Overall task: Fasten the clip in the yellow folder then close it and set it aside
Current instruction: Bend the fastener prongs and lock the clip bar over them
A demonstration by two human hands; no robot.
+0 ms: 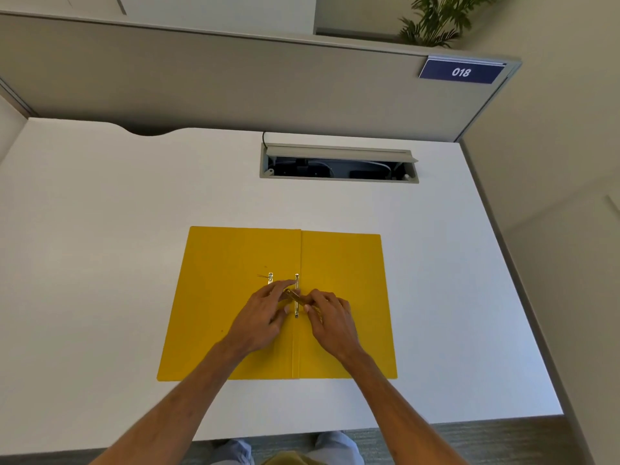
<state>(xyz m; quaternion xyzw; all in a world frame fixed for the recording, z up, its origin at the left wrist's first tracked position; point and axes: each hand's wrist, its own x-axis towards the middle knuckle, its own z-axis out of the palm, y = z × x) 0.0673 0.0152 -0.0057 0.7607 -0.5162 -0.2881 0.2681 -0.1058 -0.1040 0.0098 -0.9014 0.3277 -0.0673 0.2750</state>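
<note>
The yellow folder (342,263) lies open and flat on the white desk, spine running away from me. Along the spine sits the metal clip (296,308), with a second metal strip (270,278) lying just left of it. My left hand (265,317) rests on the left flap, fingertips pressing at the clip. My right hand (330,317) comes in from the right and pinches a bent prong of the clip (295,296) between thumb and fingers. The hands hide the clip's middle part.
The white desk (100,263) has an open cable tray (339,162) set into it behind the folder. A grey partition (235,85) with a blue "018" sign (461,72) borders the back. The desk's right edge (523,297) drops to the floor.
</note>
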